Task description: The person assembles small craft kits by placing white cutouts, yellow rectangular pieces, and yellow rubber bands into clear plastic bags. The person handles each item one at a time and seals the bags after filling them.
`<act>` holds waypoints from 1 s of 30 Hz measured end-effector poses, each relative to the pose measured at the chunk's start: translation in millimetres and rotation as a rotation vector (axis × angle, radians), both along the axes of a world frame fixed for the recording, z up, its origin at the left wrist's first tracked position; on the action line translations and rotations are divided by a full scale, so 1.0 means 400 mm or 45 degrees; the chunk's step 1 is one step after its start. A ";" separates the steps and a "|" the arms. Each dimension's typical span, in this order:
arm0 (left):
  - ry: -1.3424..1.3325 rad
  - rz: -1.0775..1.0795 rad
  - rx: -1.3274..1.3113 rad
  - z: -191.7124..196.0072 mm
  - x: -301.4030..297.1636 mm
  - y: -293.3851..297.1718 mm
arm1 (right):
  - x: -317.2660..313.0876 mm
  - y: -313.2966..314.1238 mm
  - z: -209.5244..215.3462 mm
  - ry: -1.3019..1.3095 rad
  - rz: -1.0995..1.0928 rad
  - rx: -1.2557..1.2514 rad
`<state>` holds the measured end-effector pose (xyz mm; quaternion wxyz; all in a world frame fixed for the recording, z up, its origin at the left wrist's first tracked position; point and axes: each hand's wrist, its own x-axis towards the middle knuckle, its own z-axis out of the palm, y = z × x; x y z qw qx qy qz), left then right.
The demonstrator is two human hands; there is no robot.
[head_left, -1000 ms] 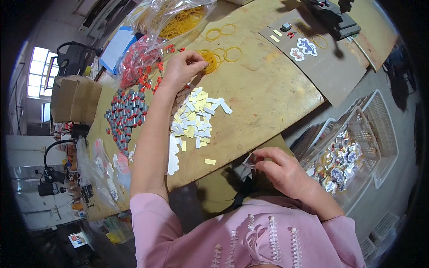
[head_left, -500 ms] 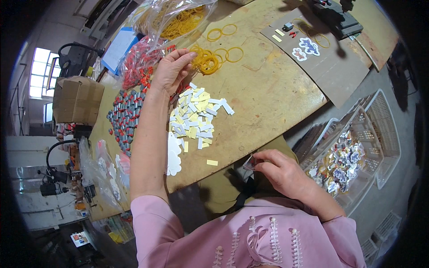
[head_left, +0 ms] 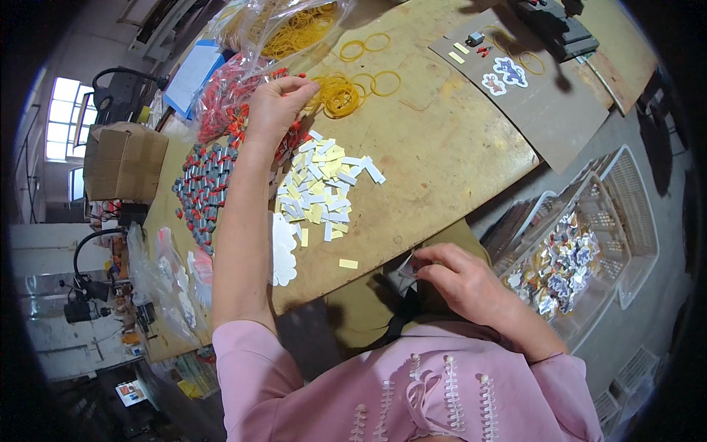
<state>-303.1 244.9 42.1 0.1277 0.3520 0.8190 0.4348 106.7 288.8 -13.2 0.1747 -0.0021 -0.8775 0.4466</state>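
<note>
My left hand [head_left: 278, 110] reaches over the table with thumb and fingers pinched at the left edge of a pile of yellow rubber bands [head_left: 340, 99]; its fingertips partly hide the band there. My right hand [head_left: 460, 276] is over my lap by the table's front edge, closed on a small clear plastic bag [head_left: 406, 267]. Whatever is inside the bag is too small to tell. Below my left hand lies a heap of white and pale yellow strips [head_left: 320, 184]. White scalloped card cutouts [head_left: 283, 250] lie beside my left forearm.
Grey parts with red ends [head_left: 206, 184] are heaped left of my forearm. A bag of rubber bands [head_left: 298, 33] and a bag of red pieces [head_left: 221, 103] lie farther back. Grey cardboard [head_left: 530, 110] holds sample pieces. Right of the table stands a plastic basket [head_left: 639, 221] with filled packets.
My left hand has shifted slightly left and rolled, its back now turned more upward, fingers still at the rubber bands. My right hand stays almost in place with the bag.
</note>
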 end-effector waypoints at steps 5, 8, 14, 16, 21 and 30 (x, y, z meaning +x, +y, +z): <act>-0.275 -0.048 0.212 0.053 0.028 -0.013 | 0.002 -0.007 -0.006 0.000 -0.009 -0.011; -0.883 -0.138 0.427 0.061 0.053 -0.030 | 0.003 -0.008 -0.003 0.011 -0.020 0.004; -1.505 -0.307 0.457 0.031 0.270 -0.145 | 0.008 -0.007 -0.018 0.034 -0.031 0.047; -1.641 -0.379 0.432 0.026 0.346 -0.194 | 0.009 -0.009 -0.014 0.025 -0.004 0.065; -1.677 -0.372 0.338 0.028 0.454 -0.279 | 0.008 -0.023 -0.003 -0.015 0.035 0.067; -1.424 -0.284 0.202 0.021 0.494 -0.364 | 0.000 -0.057 0.009 -0.033 0.099 0.102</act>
